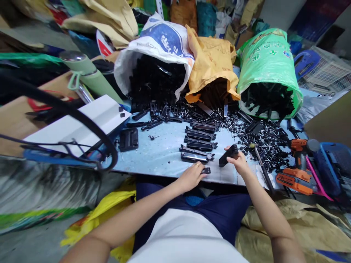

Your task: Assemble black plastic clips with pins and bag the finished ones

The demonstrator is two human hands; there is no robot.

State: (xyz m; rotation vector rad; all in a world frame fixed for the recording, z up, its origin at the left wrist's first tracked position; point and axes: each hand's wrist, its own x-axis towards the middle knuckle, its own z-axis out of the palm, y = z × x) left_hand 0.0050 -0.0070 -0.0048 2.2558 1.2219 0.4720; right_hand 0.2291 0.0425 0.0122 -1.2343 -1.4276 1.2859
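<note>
In the head view, my right hand (239, 163) is closed on a black plastic bracket (228, 155), holding it tilted just above the front of the table. My left hand (191, 178) rests at the table's front edge, its fingertips closed on a small black plastic piece (207, 170). Just beyond it lies a row of several long black assembled parts (196, 156), one behind another. Behind that row spreads a heap of small screws and black pieces (233, 122). The fingers of my left hand partly cover the small piece.
Three open sacks stand at the back: white (164, 42), orange (212, 54) and green (270, 62), with black parts inside. An orange cordless drill (297, 171) and a hammer-like tool (263, 166) lie right. A black cable (79, 118) arches at left, near a green thermos (93, 78).
</note>
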